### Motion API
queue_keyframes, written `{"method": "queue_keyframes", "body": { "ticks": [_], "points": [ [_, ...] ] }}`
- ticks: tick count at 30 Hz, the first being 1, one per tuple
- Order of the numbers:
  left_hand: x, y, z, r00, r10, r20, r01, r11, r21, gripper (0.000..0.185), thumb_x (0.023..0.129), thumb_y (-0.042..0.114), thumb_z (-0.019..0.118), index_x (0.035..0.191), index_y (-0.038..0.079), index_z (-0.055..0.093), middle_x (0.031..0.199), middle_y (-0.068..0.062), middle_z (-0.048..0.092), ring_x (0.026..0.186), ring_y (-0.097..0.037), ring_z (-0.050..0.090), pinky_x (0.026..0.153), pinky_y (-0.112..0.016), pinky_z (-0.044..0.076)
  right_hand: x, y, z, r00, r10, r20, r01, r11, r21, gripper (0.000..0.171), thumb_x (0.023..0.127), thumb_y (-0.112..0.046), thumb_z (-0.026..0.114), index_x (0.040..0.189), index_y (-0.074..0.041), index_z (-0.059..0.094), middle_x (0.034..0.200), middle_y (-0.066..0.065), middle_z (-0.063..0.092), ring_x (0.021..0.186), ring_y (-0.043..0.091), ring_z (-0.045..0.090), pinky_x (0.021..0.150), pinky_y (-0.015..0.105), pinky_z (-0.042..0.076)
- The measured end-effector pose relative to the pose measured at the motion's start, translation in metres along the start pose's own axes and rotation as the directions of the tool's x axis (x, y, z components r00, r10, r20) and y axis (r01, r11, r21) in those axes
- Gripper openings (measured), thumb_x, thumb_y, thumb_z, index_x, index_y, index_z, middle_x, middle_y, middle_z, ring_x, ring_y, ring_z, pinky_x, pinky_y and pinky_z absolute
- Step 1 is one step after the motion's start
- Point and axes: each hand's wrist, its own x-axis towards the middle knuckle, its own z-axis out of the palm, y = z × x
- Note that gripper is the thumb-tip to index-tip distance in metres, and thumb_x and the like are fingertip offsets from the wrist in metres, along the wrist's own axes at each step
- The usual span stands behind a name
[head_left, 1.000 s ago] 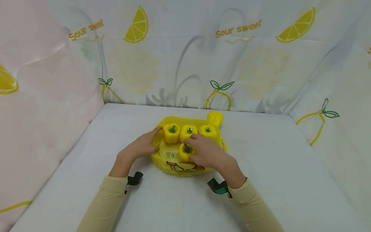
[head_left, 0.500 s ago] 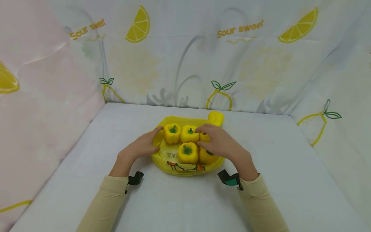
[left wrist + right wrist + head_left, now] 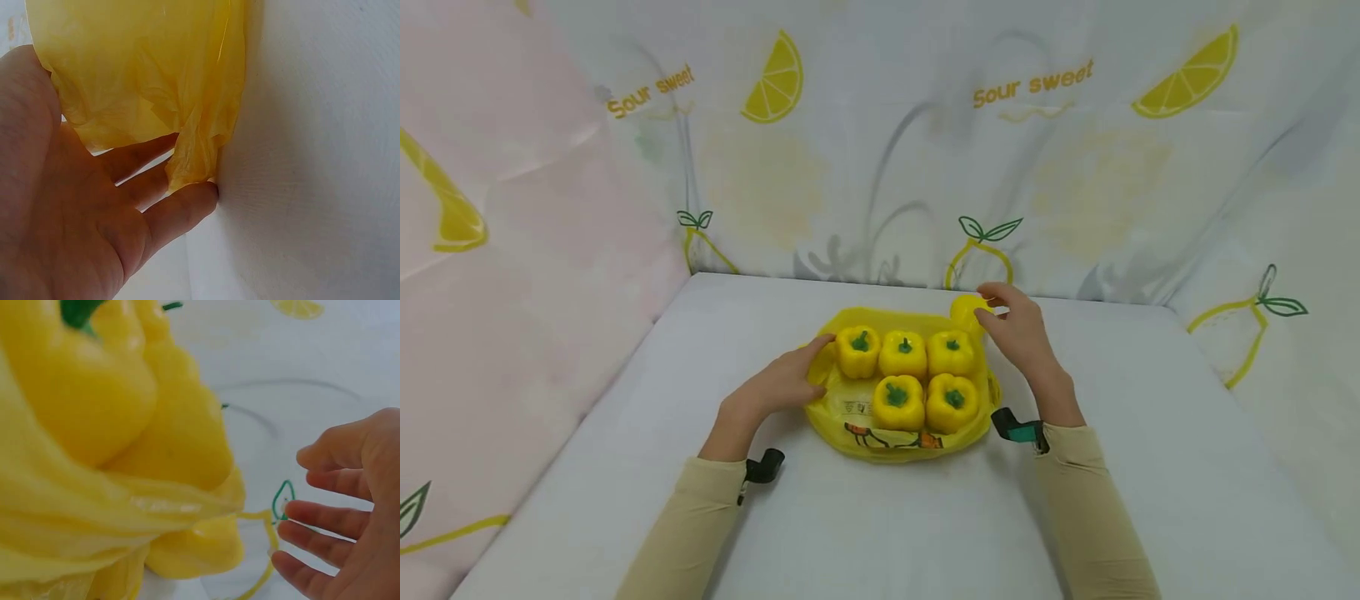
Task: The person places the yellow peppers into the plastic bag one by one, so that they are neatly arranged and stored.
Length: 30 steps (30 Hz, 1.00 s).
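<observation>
A yellow plastic bag [image 3: 835, 425] lies spread on the table with several yellow bell peppers [image 3: 898, 403] inside, most with green stems up. My left hand [image 3: 778, 382] is cupped at the bag's left side, thumb and fingers spread against it; in the left wrist view the yellow film [image 3: 144, 75] covers some fingertips. One more bell pepper [image 3: 966, 311] lies at the bag's back right corner, outside the rim. My right hand [image 3: 1018, 332] is beside that pepper, fingers loosely bent. In the right wrist view, the fingers [image 3: 328, 519] are spread and apart from the lower pepper [image 3: 197, 550].
The white tabletop [image 3: 880, 525] extends around the bag on all sides. Behind it hangs a white cloth [image 3: 865, 167] printed with lemons, with more cloth at the left and right. A dark wrist camera [image 3: 765, 467] sits under each forearm.
My right hand has let go of a pepper in the bag's front row and moved right and away to the pepper at the back right. The left hand stays at the bag.
</observation>
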Motion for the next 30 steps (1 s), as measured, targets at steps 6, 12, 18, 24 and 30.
{"method": "queue_keyframes", "body": {
  "ticks": [6, 12, 18, 24, 30],
  "points": [
    [0.008, 0.005, 0.004, 1.0, 0.031, -0.002, -0.031, 0.999, 0.013, 0.083, 0.084, 0.017, 0.058, 0.158, 0.021, 0.022, 0.161, -0.009, 0.035, 0.148, -0.033, 0.034, 0.121, -0.054, 0.028, 0.014, 0.04, 0.001, 0.987, 0.157, 0.031, -0.157, 0.987, 0.012, 0.06, 0.098, -0.031, 0.058, 0.15, -0.007, 0.039, 0.151, 0.021, 0.043, 0.135, 0.04, 0.043, 0.111, 0.055, 0.041],
    [0.011, 0.01, 0.005, 0.999, 0.04, 0.013, -0.041, 0.999, 0.023, 0.082, 0.084, 0.016, 0.059, 0.158, 0.02, 0.023, 0.16, -0.01, 0.036, 0.148, -0.033, 0.035, 0.121, -0.053, 0.029, 0.018, 0.066, 0.012, 0.953, 0.265, 0.144, -0.269, 0.963, 0.006, 0.079, 0.095, -0.049, 0.057, 0.158, -0.015, 0.022, 0.157, 0.021, 0.034, 0.137, 0.04, 0.042, 0.113, 0.056, 0.039],
    [0.006, 0.011, 0.0, 0.999, 0.032, 0.004, -0.032, 0.999, 0.04, 0.082, 0.084, 0.015, 0.058, 0.158, 0.017, 0.022, 0.16, -0.012, 0.036, 0.147, -0.034, 0.035, 0.121, -0.054, 0.029, 0.018, 0.068, 0.02, 0.946, 0.278, 0.166, -0.291, 0.954, 0.064, 0.074, 0.092, -0.044, 0.062, 0.147, -0.011, 0.026, 0.141, 0.023, 0.046, 0.118, 0.036, 0.05, 0.101, 0.048, 0.045],
    [0.002, 0.007, 0.0, 1.0, 0.018, -0.002, -0.018, 1.0, 0.025, 0.081, 0.084, 0.016, 0.058, 0.158, 0.018, 0.024, 0.16, -0.011, 0.036, 0.148, -0.034, 0.035, 0.121, -0.054, 0.029, 0.015, 0.069, 0.021, 0.944, 0.273, 0.185, -0.307, 0.932, 0.193, 0.069, 0.091, -0.032, 0.065, 0.141, -0.004, 0.026, 0.141, 0.024, 0.039, 0.12, 0.033, 0.046, 0.104, 0.043, 0.041],
    [-0.002, 0.003, -0.001, 1.0, 0.005, -0.014, -0.005, 1.0, 0.019, 0.082, 0.083, 0.015, 0.058, 0.158, 0.017, 0.024, 0.16, -0.012, 0.037, 0.147, -0.035, 0.035, 0.12, -0.056, 0.029, 0.011, 0.07, 0.015, 0.94, 0.292, 0.176, -0.329, 0.912, 0.244, 0.065, 0.092, -0.029, 0.065, 0.138, -0.003, 0.027, 0.139, 0.022, 0.039, 0.119, 0.029, 0.045, 0.102, 0.032, 0.042]
  ]
}}
